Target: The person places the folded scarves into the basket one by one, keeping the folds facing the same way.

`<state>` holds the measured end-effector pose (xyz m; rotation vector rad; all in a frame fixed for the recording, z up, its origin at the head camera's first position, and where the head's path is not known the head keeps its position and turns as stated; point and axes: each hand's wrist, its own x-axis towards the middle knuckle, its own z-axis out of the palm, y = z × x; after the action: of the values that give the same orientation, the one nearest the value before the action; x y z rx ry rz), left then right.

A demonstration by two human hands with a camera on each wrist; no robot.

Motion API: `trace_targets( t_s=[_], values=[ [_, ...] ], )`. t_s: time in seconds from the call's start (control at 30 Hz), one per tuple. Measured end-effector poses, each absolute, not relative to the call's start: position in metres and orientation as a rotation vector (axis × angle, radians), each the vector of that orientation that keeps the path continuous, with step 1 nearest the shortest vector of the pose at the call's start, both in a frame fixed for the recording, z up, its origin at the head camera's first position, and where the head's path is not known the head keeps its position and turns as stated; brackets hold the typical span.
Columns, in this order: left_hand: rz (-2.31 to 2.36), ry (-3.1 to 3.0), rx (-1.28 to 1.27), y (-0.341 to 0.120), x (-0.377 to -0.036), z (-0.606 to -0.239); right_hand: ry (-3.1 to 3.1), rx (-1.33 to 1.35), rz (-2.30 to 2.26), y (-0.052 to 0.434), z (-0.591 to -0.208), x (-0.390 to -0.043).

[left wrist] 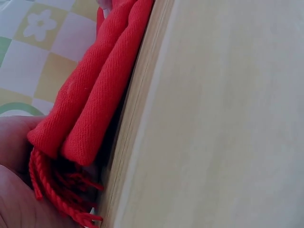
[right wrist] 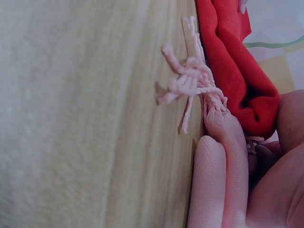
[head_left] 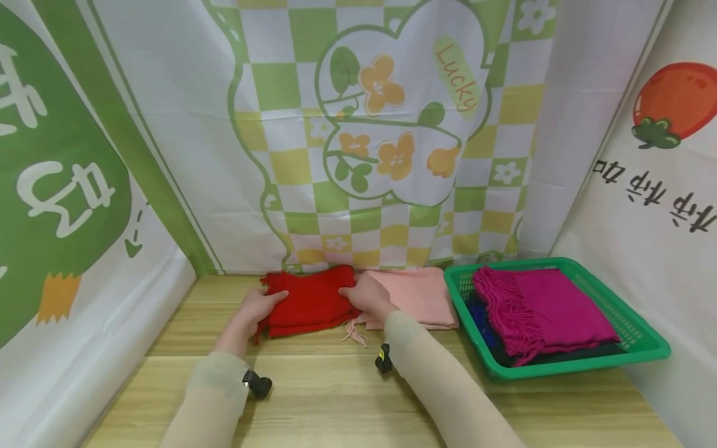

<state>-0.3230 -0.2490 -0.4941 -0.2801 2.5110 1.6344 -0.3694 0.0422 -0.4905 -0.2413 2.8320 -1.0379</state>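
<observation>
A folded red scarf with fringe lies at the back of the wooden table. My left hand grips its left end, thumb on top; in the left wrist view red tassels hang beside the palm. At the right end my right hand holds the scarf between thumb and fingers. Directly right of it is a folded pink scarf, partly behind my right hand. In the right wrist view the pink fringe spreads in front of the red folds, and my right fingertips are mostly hidden.
A green plastic basket stands on the right of the table. In it a folded magenta scarf lies over dark blue and blackish cloth. Printed curtains hang behind and at both sides.
</observation>
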Motion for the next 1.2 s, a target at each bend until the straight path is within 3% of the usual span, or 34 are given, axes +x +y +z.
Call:
trace_targets(
  t_s=[0.43, 1.2],
  values=[
    [1.649, 2.51, -0.232, -0.248, -0.321, -0.497, 2.894, -0.228, -1.105, 0.044, -0.492, -0.367],
    [1.65, 2.508, -0.124, -0.245, -0.302, -0.482, 2.687, -0.329, -1.607, 0.058, -0.491, -0.348]
  ],
)
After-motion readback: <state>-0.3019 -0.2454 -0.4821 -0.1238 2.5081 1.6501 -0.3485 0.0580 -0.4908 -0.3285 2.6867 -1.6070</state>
